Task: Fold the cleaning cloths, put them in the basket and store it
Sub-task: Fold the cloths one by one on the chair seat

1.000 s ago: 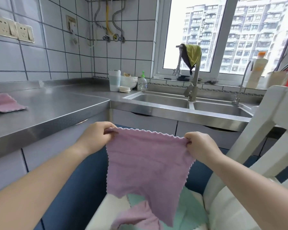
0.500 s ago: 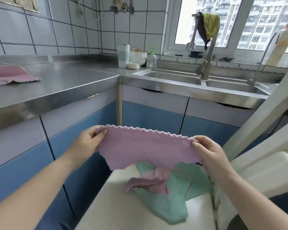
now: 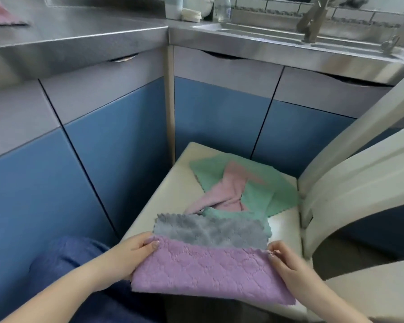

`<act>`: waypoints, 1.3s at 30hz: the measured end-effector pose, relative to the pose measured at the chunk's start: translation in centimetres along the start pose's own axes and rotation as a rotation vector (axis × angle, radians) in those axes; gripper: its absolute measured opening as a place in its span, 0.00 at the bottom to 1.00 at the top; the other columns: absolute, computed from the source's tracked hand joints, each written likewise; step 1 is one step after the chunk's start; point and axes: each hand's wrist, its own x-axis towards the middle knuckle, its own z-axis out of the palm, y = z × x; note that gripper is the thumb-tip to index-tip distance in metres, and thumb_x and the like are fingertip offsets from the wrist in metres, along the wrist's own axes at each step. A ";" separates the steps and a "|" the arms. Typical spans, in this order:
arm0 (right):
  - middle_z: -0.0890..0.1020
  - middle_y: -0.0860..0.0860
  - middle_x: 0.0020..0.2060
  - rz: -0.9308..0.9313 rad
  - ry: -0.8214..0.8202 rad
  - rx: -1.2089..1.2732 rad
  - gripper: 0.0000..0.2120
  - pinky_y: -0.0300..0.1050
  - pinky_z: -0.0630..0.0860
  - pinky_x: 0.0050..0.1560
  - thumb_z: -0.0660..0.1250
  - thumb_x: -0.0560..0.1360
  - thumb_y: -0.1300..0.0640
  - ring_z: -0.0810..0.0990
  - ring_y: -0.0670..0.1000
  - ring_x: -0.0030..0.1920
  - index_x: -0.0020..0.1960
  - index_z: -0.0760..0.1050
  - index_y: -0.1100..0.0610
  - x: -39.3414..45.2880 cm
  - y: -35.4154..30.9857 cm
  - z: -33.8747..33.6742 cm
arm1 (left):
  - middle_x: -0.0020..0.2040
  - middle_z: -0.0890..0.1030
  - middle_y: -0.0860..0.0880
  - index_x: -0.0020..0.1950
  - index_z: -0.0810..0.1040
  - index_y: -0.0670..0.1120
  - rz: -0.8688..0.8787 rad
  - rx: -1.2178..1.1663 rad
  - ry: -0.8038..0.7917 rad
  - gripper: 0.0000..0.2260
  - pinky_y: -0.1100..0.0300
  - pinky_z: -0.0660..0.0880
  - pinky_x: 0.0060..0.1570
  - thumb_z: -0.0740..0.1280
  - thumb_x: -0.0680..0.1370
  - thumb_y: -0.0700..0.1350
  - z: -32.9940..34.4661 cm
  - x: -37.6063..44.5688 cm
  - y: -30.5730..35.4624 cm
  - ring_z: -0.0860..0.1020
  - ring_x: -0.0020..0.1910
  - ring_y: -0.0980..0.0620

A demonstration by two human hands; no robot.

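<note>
Over the near edge of the white chair seat (image 3: 173,194) we hold the purple cloth (image 3: 208,271) by its two upper corners: our left hand (image 3: 131,257) pinches the left corner between thumb and fingers, and our right hand (image 3: 287,264) pinches the right corner the same way. The cloth is doubled over, its purple face toward us and its grey underside (image 3: 210,231) lying flat on the seat beyond our fingers, so we judge the first fold of this cloth to be in progress and not yet pressed flat. Farther back on the seat, touching the grey flap, lie a green cloth (image 3: 278,185) spread out loosely and a pink cloth (image 3: 226,194) crumpled on top of it; neither is folded, so both are left to do. Up on the steel counter (image 3: 84,33), at the far left corner of the view, another pink cloth (image 3: 0,15) rests, only partly in view; it looks flat and may already be folded, but we cannot tell for sure. No basket shows anywhere in view, so nothing has gone into one as far as we can see, and storing it lies well ahead. By our reckoning the task is in its early part: one cloth in hand mid-fold, at least two waiting, then the loading and putting away.
</note>
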 end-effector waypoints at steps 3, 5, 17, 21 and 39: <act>0.78 0.52 0.38 0.013 0.012 -0.014 0.04 0.32 0.65 0.37 0.60 0.79 0.60 0.72 0.45 0.37 0.46 0.72 0.55 0.4 0.2 0.1 | 0.37 0.83 0.57 0.51 0.77 0.48 0.005 0.020 0.043 0.09 0.65 0.73 0.27 0.59 0.81 0.49 0.0 0.3 -0.3 0.81 0.35 0.59; 0.78 0.50 0.35 0.003 0.095 -0.027 0.05 0.34 0.66 0.37 0.61 0.79 0.60 0.73 0.47 0.37 0.44 0.72 0.55 1.2 0.1 0.2 | 0.31 0.80 0.58 0.47 0.75 0.46 0.056 0.078 0.087 0.09 0.66 0.70 0.25 0.59 0.81 0.49 0.0 0.7 -0.2 0.77 0.29 0.61; 0.77 0.43 0.30 0.031 0.318 -0.130 0.07 0.29 0.66 0.33 0.67 0.76 0.57 0.74 0.39 0.35 0.40 0.73 0.49 7.1 1.8 1.6 | 0.33 0.78 0.49 0.37 0.75 0.45 0.156 0.520 0.412 0.12 0.60 0.66 0.33 0.65 0.77 0.51 -1.0 6.3 -1.2 0.73 0.33 0.54; 0.76 0.44 0.29 0.055 0.319 -0.148 0.06 0.31 0.65 0.31 0.66 0.76 0.55 0.72 0.40 0.33 0.40 0.73 0.50 7.8 2.3 1.6 | 0.30 0.75 0.51 0.34 0.72 0.48 0.138 0.549 0.435 0.14 0.60 0.65 0.31 0.66 0.76 0.52 -0.9 7.5 -1.6 0.71 0.31 0.55; 0.76 0.52 0.52 -0.035 0.415 -0.366 0.14 0.44 0.68 0.46 0.68 0.74 0.53 0.76 0.53 0.49 0.58 0.75 0.56 6.9 0.1 0.5 | 0.56 0.74 0.49 0.60 0.73 0.48 0.186 0.802 0.605 0.14 0.51 0.74 0.49 0.65 0.77 0.51 -0.3 6.8 0.4 0.76 0.51 0.48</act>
